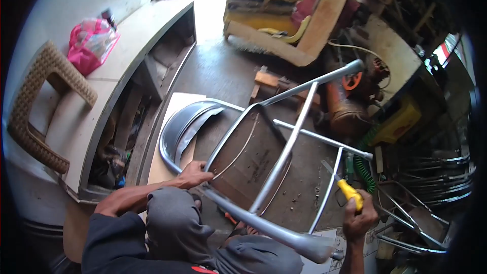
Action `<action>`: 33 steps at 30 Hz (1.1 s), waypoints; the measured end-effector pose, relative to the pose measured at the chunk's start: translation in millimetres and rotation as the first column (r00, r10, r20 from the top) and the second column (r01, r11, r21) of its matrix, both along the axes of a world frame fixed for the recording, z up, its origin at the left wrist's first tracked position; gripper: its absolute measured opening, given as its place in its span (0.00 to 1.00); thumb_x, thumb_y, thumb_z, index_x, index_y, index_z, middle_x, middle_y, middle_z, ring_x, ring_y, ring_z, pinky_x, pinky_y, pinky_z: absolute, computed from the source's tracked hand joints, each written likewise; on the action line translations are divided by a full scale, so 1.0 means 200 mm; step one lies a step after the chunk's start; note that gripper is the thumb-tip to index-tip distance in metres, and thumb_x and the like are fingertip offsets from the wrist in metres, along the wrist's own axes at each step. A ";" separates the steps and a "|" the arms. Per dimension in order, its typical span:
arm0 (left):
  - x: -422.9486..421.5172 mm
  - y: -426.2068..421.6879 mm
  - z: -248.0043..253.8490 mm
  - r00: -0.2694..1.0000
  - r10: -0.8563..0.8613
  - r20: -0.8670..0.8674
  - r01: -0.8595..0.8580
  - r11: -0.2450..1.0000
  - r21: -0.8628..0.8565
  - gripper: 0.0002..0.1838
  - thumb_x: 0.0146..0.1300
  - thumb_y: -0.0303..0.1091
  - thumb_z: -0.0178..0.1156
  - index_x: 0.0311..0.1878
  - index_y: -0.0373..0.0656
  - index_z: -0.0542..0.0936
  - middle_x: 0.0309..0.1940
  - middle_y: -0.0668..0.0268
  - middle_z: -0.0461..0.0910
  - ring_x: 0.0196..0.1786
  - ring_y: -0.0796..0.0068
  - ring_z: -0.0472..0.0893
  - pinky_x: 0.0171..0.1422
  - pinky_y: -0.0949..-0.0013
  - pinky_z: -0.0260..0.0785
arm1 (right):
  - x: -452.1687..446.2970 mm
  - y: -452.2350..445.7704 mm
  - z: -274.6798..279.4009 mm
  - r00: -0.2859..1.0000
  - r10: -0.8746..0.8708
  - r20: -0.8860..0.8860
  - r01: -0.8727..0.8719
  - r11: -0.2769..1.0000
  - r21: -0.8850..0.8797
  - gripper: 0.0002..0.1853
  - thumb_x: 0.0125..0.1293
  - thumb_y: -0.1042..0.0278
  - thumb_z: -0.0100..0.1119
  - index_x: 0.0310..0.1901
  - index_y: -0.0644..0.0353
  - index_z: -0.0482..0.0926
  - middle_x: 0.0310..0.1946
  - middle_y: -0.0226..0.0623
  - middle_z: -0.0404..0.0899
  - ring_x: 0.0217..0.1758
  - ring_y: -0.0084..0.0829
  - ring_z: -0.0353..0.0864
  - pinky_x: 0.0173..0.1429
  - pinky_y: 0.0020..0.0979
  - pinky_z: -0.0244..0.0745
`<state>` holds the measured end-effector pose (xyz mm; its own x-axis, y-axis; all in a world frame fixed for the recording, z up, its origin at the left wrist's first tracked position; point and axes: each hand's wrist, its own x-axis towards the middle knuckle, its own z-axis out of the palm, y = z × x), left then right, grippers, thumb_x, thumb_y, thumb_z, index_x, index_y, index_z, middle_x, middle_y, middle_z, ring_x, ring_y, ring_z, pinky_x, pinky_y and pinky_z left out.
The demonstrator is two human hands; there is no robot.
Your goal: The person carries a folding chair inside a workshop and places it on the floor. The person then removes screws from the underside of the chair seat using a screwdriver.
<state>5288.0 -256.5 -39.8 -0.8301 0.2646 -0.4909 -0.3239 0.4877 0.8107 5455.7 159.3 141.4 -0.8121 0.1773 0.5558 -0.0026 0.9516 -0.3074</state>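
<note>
A metal-framed chair [299,116] lies on its side across the floor in front of my knees, its brown seat underside [248,157] facing up. The dark padded backrest [190,124] points to the left. My left hand [195,175] is closed on the frame at the seat's near left edge. On the right, my right hand [361,215] is wrapped round the yellow handle of a screwdriver [350,193]. Its blade points up and left, near a thin chair leg.
A long white cabinet [147,35] at left bears a pink bag [91,45] and a woven frame [30,86]. An orange-red compressor [345,106], a green coiled hose [362,172] and stacked metal frames [436,177] stand right. A worn yellow armchair [261,10] is behind.
</note>
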 end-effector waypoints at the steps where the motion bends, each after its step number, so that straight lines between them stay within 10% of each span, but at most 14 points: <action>1: 0.01 0.01 0.06 1.000 -0.001 -0.010 0.001 1.000 0.024 0.16 0.51 0.38 0.66 0.40 0.37 0.84 0.28 0.67 0.81 0.33 0.76 0.77 0.41 0.71 0.68 | -0.01 -0.10 -0.04 0.993 0.111 0.045 -0.108 0.992 -0.068 0.15 0.65 0.66 0.59 0.48 0.67 0.81 0.34 0.52 0.84 0.34 0.47 0.87 0.41 0.40 0.82; 7: 0.04 0.02 0.00 0.997 0.068 -0.048 -0.069 0.997 -0.023 0.22 0.49 0.40 0.66 0.43 0.33 0.84 0.30 0.57 0.83 0.35 0.69 0.82 0.44 0.64 0.74 | -0.13 -0.56 -0.25 0.840 0.481 0.249 -0.396 0.859 -0.325 0.15 0.64 0.69 0.63 0.50 0.65 0.81 0.30 0.44 0.82 0.28 0.38 0.84 0.34 0.35 0.79; 19: 0.05 0.02 -0.04 0.995 0.102 0.004 -0.102 0.995 0.017 0.24 0.49 0.43 0.66 0.46 0.34 0.84 0.31 0.53 0.86 0.35 0.64 0.85 0.45 0.62 0.76 | -0.24 -0.68 -0.37 0.790 0.523 0.321 -0.405 0.837 -0.368 0.16 0.64 0.68 0.67 0.50 0.67 0.81 0.26 0.43 0.80 0.25 0.36 0.82 0.32 0.34 0.78; 26: 0.05 0.02 -0.04 0.997 0.082 0.003 -0.082 0.997 0.010 0.25 0.48 0.43 0.66 0.47 0.34 0.84 0.32 0.52 0.86 0.36 0.62 0.86 0.45 0.61 0.77 | -0.30 -0.66 -0.34 0.765 0.534 0.360 -0.414 0.836 -0.360 0.17 0.63 0.71 0.66 0.53 0.66 0.80 0.29 0.43 0.80 0.27 0.37 0.81 0.34 0.35 0.78; 29: 0.04 0.02 -0.04 0.995 0.096 -0.011 -0.096 0.995 0.021 0.25 0.48 0.43 0.66 0.46 0.34 0.84 0.31 0.52 0.86 0.35 0.63 0.86 0.45 0.61 0.76 | -0.38 -0.61 -0.29 0.628 0.680 0.377 -0.696 0.708 -0.118 0.24 0.58 0.80 0.67 0.57 0.64 0.78 0.38 0.45 0.80 0.38 0.41 0.84 0.43 0.38 0.80; 32: 0.04 0.02 -0.04 0.995 0.097 -0.019 -0.097 0.995 0.031 0.24 0.48 0.42 0.66 0.45 0.33 0.84 0.30 0.52 0.85 0.34 0.64 0.85 0.43 0.61 0.76 | -0.39 -0.63 -0.24 0.645 0.573 0.506 -0.528 0.812 -0.248 0.20 0.64 0.71 0.68 0.56 0.65 0.77 0.36 0.47 0.81 0.37 0.43 0.85 0.42 0.39 0.80; 33: 0.04 0.02 -0.04 0.995 0.099 -0.004 -0.099 0.994 0.039 0.24 0.48 0.42 0.66 0.44 0.33 0.84 0.29 0.52 0.84 0.33 0.64 0.84 0.43 0.62 0.76 | -0.37 -0.66 -0.23 0.618 0.417 0.667 -0.155 0.896 -0.416 0.20 0.70 0.61 0.64 0.55 0.66 0.75 0.33 0.50 0.81 0.35 0.45 0.86 0.40 0.40 0.79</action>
<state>5296.3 -252.5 -47.4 -0.8560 0.1994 -0.4771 -0.3646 0.4216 0.8303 5382.0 27.3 95.5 -0.9577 -0.0943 -0.2718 0.0875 0.8045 -0.5875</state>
